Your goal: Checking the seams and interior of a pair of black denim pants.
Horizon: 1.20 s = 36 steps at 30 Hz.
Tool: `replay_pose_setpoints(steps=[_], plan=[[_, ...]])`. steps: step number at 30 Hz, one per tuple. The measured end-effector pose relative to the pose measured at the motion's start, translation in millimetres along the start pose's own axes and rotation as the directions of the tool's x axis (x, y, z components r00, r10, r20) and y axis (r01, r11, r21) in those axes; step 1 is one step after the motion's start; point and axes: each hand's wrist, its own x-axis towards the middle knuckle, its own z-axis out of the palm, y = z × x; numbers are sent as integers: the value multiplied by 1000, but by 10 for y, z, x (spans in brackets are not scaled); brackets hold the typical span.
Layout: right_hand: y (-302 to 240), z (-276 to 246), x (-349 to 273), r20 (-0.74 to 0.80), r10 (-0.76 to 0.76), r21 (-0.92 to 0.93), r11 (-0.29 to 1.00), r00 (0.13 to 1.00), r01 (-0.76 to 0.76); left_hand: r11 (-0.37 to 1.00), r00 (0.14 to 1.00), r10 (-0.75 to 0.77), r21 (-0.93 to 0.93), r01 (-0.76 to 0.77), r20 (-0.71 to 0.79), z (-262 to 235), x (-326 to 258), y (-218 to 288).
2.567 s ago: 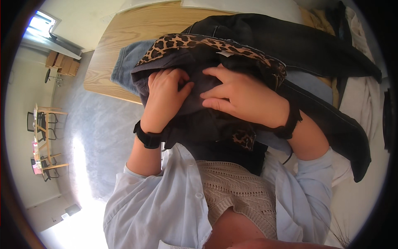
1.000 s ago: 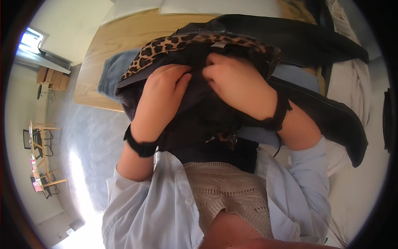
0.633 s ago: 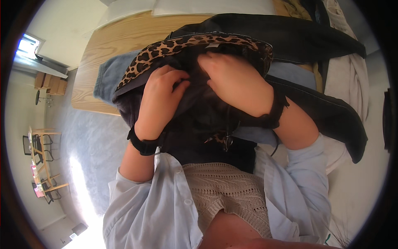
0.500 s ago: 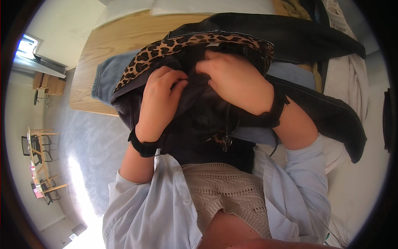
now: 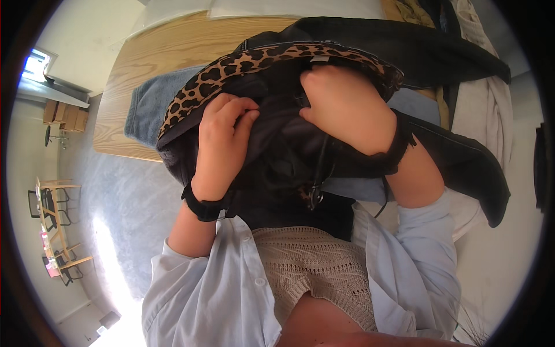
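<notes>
Black trousers (image 5: 399,43) are gathered in front of me, with both legs stretched off to the right. Their waist is opened toward me, so the leopard-print inner waistband (image 5: 231,66) shows as a wide arc at the top. At the left side of this opening, my left hand (image 5: 221,136) pinches the dark inner fabric between thumb and fingers. My right hand (image 5: 350,110) is closed on the dark fabric inside the opening, near the waistband's right part; its fingertips are partly hidden. A zipper with a small metal end (image 5: 315,196) hangs below, between my hands.
Beneath the trousers lies a blue-grey garment (image 5: 147,107) on a wooden table (image 5: 167,49). Brown (image 5: 399,11) and off-white garments (image 5: 483,133) are piled at the right. A white sheet (image 5: 289,7) lies along the far edge. Chairs and cardboard boxes (image 5: 66,114) stand far left.
My right hand has moved slightly to the right with the fabric, and the waist opening has been spread wider. My left hand has barely moved.
</notes>
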Motion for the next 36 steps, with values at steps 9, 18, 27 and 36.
replay_pose_setpoints(steps=[9,18,27,36], plan=[[134,148,52,-55,-210,-15,978,976,210,1000,1000,-12,-10,12,2,-7,1,-6],[17,21,-197,-188,-199,-7,980,962,201,999,1000,-17,-27,16,-23,0,-18,-17],[-12,-122,-245,-154,-149,-56,988,977,142,994,998,-5,107,-1,55,-96,62,110],[-15,-252,-235,-263,-150,-58,988,953,140,967,971,233,88,-238,58,-54,276,312]])
